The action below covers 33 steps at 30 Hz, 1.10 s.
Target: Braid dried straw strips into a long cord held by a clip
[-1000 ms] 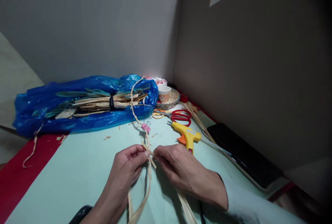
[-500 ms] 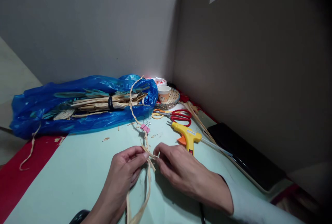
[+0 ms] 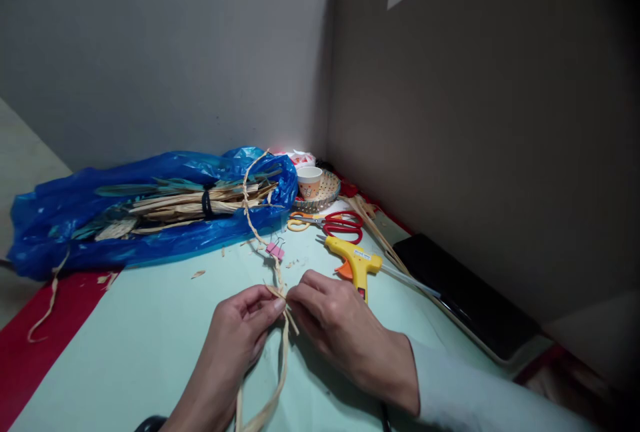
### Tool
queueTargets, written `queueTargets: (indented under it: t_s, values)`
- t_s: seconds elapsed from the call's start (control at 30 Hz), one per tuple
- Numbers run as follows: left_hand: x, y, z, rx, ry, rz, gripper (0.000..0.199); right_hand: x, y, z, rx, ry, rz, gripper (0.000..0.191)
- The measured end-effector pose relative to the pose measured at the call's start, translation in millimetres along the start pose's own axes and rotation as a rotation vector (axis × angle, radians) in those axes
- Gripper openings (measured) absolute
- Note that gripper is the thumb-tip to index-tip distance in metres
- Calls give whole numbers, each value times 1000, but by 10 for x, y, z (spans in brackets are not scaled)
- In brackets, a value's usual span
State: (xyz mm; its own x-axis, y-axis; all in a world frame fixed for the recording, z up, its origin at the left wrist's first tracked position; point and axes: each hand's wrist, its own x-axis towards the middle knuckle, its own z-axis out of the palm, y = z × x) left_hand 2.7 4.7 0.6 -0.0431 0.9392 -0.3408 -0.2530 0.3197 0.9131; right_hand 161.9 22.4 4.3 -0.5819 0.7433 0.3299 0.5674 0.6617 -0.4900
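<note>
A thin braid of pale dried plant strips (image 3: 249,215) runs from the blue bag down toward my hands, with a pink binder clip (image 3: 275,250) fixed on it. My left hand (image 3: 245,325) pinches the strips at the braid's lower end between thumb and forefinger. Close against it, my right hand (image 3: 335,325) has its fingers pressed together on the strips at the same spot; its fingertips partly cover them. Loose strip ends (image 3: 284,359) hang below both hands and curve toward the near edge of the view.
A blue plastic bag (image 3: 165,255) holds a tied bundle of dried strips (image 3: 190,205). Toward the right lie scissors (image 3: 345,227), a yellow glue gun (image 3: 356,259) and a black flat device (image 3: 465,299). A paper cup (image 3: 309,184) stands in a woven basket (image 3: 327,192) near the wall corner.
My right hand has moved left, its fingertips now meeting the left hand's at the strips. The left hand keeps its pinch. The whole view has shifted slightly.
</note>
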Motion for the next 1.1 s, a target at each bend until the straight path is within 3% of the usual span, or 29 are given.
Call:
queueTargets:
  t_s: [0.17, 0.33, 0.57, 0.63, 0.97, 1.1]
  values:
    - [62, -60, -47, 117, -8, -10, 29, -15, 17, 21, -62, 1, -65, 22]
    - [33, -41, -29, 142, 31, -19, 25, -16, -6, -9, -51, -35, -36, 16]
    - [-79, -29, 56, 381, 106, 248, 10, 1, -75, 2, -87, 2, 52, 17]
    - [-105, -26, 69, 442, 138, 263, 7, -6, -119, 33, -99, 22, 64, 18]
    - [-76, -18, 31, 222, 123, 161, 11, -37, -276, 98, -296, 37, -20, 8]
    - [-61, -42, -22, 162, 65, 142, 14, -43, -361, 82, -394, 49, -57, 10]
